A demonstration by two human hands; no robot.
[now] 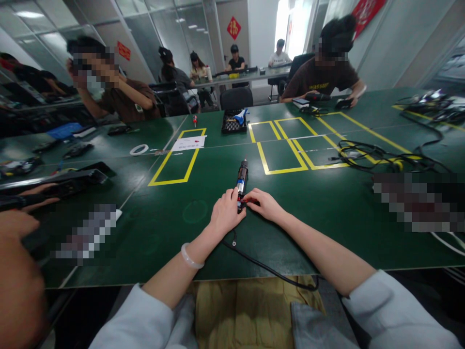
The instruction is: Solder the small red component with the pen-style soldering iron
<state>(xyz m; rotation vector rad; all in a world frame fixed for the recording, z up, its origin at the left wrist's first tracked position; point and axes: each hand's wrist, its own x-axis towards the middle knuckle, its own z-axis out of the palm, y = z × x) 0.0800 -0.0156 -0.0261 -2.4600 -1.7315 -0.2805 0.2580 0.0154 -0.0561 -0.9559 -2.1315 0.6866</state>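
A black electric screwdriver (241,178) with a blue band lies on the green table (327,213), its tip pointing away from me. My left hand (225,212) is curled round its near end. My right hand (264,203) pinches the same end from the right, fingers pressed together. A black cord (271,269) runs from the tool back over the table's front edge towards me. A white bangle sits on my left wrist.
Yellow tape rectangles (179,162) mark the table. Behind them lie a white paper (189,143), a tape roll (139,150) and a black tray (234,123). Tangled black cables (366,157) lie at the right. Other people sit at the far side and left.
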